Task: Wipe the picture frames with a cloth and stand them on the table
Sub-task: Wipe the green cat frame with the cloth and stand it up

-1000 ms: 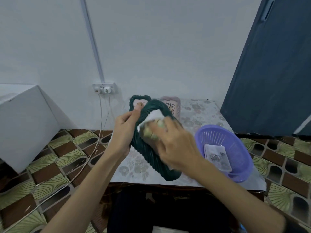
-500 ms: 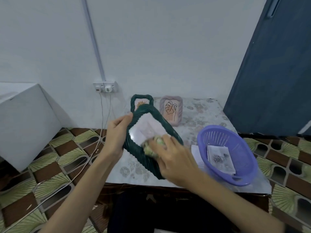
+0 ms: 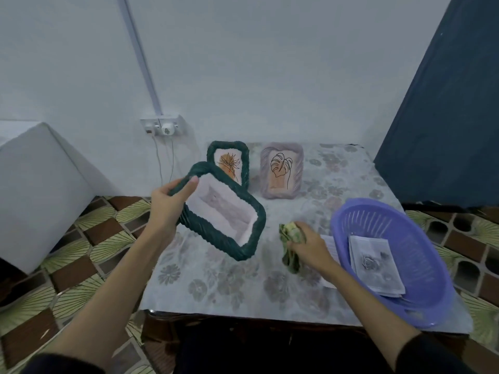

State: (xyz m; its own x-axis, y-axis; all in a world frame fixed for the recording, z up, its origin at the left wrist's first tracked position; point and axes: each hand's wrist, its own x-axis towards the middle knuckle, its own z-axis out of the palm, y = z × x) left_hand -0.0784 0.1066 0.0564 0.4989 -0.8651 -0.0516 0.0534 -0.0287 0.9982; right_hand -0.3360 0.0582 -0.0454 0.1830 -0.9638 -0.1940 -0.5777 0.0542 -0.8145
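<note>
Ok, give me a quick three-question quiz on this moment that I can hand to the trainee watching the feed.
1. True or false: the right hand presses the cloth against the dark green frame held in the left hand.
2. How many frames stand upright at the back of the table?
3. Multiple choice: the purple basket holds A) printed paper sheets, B) a frame, C) the cloth.

Key
1. False: the right hand grips the cloth down near the table, apart from the frame.
2. Two: a green standing frame and a mauve standing frame.
3. A: printed sheets.
</note>
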